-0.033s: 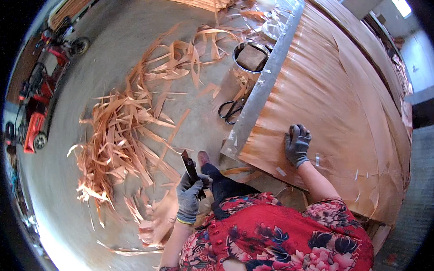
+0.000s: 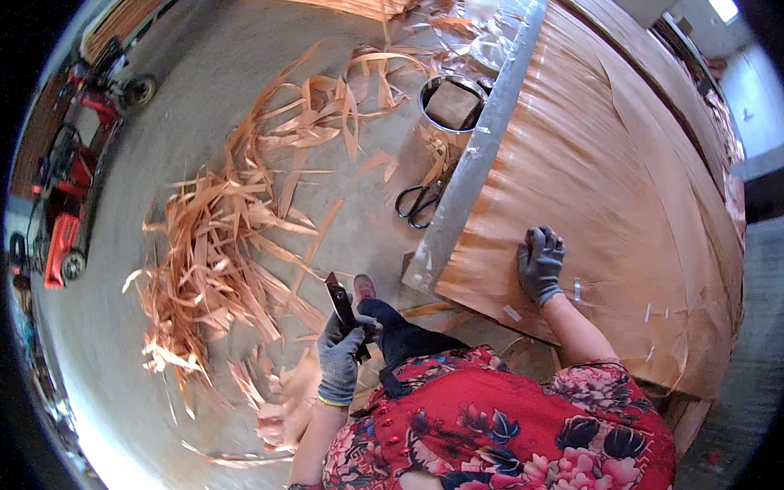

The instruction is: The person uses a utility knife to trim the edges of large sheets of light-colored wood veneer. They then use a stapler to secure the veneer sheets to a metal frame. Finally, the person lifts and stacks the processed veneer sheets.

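One grey-gloved L hand (image 2: pixel 340 350) is closed around a dark-handled cutter (image 2: pixel 345 310), its broad blade end pointing up & away from the body, held over the floor side, well apart from the work. The grey-gloved R hand (image 2: pixel 541 264) lies palm down on the wide orange-brown wrinkled sheet (image 2: pixel 606 186), fingers spread & a bit bent, nothing visible gripped; can't tell how hard it presses.

Sheet lies on top of a big stack on the person's R, nr corner toward the body, w/ a few small pale strips (image 2: pixel 513 313) on it close to the R hand. A long flat grey metal bar (image 2: pixel 479 155) runs along its L edge. Just L of the bar: black-handled scissors (image 2: pixel 418 207), blades hard to make out, &, farther off, a round metal-rimmed pot (image 2: pixel 422 95) w/ a brown block (image 2: pixel 453 106) in it. Loose heap of curled orange-brown offcut strips (image 2: pixel 207 251) covers much of the grey concrete floor (image 2: pixel 188 97) on the L.

Step in hand, prob.: a pause w/ sheet steadied & cutter ready, blade not touching anything. Any cut from this pose would call for bringing the cutter across to the bar, R hand pressing enough to stop the top layer sliding, fingers well off the blade's line, bar kept from shifting.
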A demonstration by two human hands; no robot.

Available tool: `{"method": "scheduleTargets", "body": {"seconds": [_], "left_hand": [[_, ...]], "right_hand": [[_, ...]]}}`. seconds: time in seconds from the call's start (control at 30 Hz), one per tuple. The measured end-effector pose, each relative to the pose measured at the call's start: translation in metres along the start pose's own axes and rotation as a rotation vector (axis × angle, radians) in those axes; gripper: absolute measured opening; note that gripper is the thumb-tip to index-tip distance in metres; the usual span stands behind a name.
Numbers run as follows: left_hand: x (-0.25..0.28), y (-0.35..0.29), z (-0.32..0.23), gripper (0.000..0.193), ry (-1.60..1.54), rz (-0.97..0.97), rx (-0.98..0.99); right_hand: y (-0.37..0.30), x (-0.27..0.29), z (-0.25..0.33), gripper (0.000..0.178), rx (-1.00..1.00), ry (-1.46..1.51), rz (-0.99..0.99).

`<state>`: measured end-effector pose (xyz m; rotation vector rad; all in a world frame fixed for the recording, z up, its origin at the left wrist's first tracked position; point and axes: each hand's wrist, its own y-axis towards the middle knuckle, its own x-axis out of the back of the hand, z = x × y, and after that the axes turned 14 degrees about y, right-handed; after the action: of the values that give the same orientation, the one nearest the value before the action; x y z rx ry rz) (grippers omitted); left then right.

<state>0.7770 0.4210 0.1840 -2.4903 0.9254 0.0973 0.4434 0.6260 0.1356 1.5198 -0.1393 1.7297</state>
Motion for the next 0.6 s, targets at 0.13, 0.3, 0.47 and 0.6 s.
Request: {"method": "scheduleTargets", "body": {"seconds": [0.13,0.3,0.47,0.6], "left_hand": [[0.032,0.059,-0.030,0.051,0.030,0.055,0.023],[0.058,0.117,-0.055,0.047,0.038,0.118,0.092],[0.084,0.156,-0.075,0.043,-0.029,0.117,0.117],[0.114,0.188,-0.086,0.034,-0.056,0.221,0.188]], "right_hand": [[0.007,0.006,0.010,0.029,-0.025,0.036,0.035],[0.008,-0.001,0.001,0.029,-0.054,-0.011,0.075],[0.042,-0.017,0.024,0.019,-0.424,0.115,-0.144],[0.076,-0.034,0.071,0.018,-0.445,0.229,-0.278]]}}
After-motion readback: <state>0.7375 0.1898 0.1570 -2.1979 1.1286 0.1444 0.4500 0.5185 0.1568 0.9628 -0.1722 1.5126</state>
